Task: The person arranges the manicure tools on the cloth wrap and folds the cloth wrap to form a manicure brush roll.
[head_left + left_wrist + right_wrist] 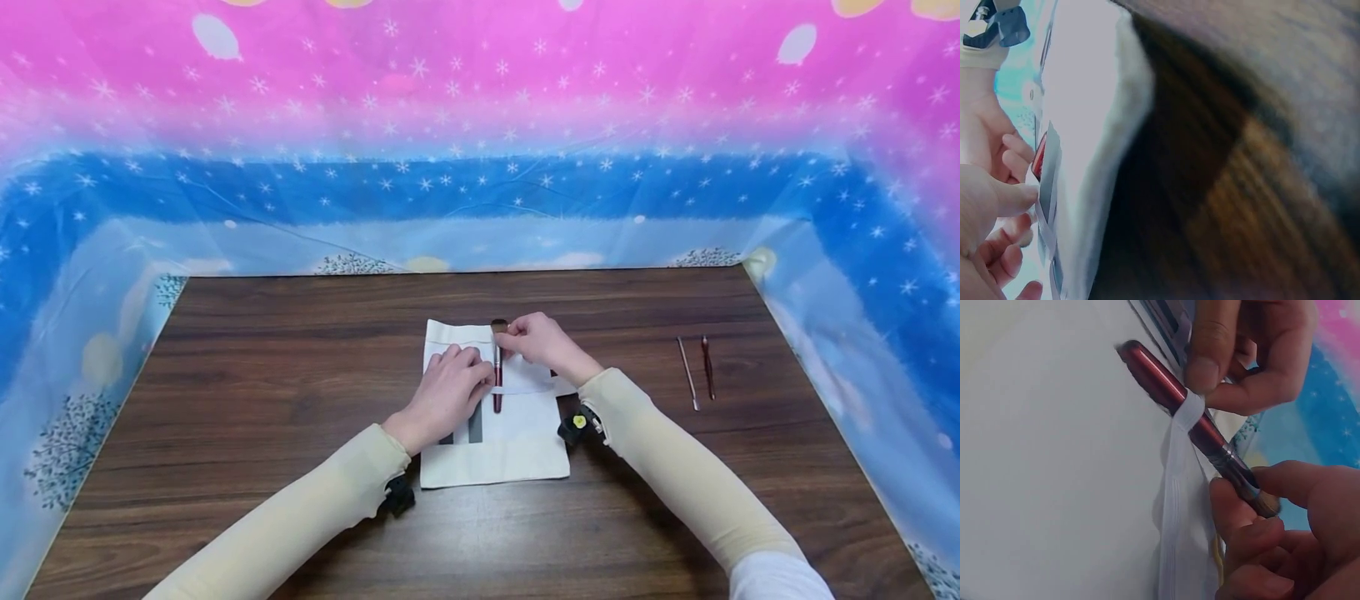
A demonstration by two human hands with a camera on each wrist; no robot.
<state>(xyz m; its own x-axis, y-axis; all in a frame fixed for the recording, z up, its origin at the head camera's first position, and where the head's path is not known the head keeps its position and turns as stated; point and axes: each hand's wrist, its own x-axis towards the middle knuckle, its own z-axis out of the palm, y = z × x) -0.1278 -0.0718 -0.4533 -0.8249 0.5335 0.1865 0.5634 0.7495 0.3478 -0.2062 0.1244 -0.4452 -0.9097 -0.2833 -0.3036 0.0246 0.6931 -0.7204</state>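
A white fabric roll-up case (pixel 517 462) lies unrolled on the table, with a white elastic band (pixel 1172 506) across its middle. A brush (pixel 1154 378) with a dark red handle, metal ferrule and brown bristles passes under a loop of this band. My right hand (pixel 543 340) pinches the brush near the ferrule, at its far end. Beside the handle, my left hand (pixel 450 387) pinches the elastic band between thumb and fingers, as the right wrist view shows. Partly hidden beneath the left hand are dark grey strips (pixel 476 429) on the case.
Right of the case, a thin metal tool (pixel 687 375) and a dark reddish-brown tool (pixel 708 371) lie on the brown wooden table (pixel 285 333). A pink and blue patterned cloth (pixel 465 187) hangs around the table's back and sides.
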